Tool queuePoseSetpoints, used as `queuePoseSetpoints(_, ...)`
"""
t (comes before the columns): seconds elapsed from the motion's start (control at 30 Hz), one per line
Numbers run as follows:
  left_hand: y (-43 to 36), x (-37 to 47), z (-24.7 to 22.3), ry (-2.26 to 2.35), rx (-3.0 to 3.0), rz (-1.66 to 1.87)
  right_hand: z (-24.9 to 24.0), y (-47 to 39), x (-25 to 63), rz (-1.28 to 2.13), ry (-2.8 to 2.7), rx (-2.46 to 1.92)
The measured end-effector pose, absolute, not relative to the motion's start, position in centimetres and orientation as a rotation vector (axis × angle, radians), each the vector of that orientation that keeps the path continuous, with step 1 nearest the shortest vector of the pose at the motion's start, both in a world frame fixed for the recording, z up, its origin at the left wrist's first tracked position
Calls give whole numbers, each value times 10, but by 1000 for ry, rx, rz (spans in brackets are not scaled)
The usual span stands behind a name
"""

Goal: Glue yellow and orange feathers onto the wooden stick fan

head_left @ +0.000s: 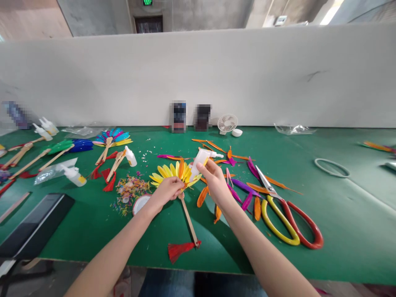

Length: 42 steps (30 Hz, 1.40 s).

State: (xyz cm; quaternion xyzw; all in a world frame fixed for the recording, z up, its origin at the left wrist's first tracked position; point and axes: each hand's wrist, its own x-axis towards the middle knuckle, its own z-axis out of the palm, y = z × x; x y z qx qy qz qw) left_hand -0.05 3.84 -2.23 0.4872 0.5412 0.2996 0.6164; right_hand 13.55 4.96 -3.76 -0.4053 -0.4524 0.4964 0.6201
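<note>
A yellow feather fan (pixel 163 173) lies at the middle of the table, its wooden handle (pixel 188 218) pointing toward me with a red tassel (pixel 180 251) on the end. My left hand (pixel 168 189) rests over the fan's base, fingers pinched on an orange feather (pixel 186 185). Another orange feather (pixel 181 167) stands out against the yellow ones. My right hand (pixel 214 177) grips a white glue bottle (pixel 200 159) just above the fan's right side; its nozzle points to the right. My fingers partly cover the bottle and the fan's centre.
Right of the fan lie loose orange and purple feathers (pixel 244 185) and large scissors (pixel 280 206), blades open. Colourful confetti (pixel 131 189) and a round white lid (pixel 141 203) are to the left. Farther left are finished-looking fans (pixel 113 136), glue bottles (pixel 74 175) and a black case (pixel 37 222).
</note>
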Motion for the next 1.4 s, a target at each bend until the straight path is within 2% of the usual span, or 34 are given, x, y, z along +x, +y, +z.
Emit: queuePoseSetpoints(1.4,38,0,-23,1230,1134,700,-36,51,136,1130,-935,-947)
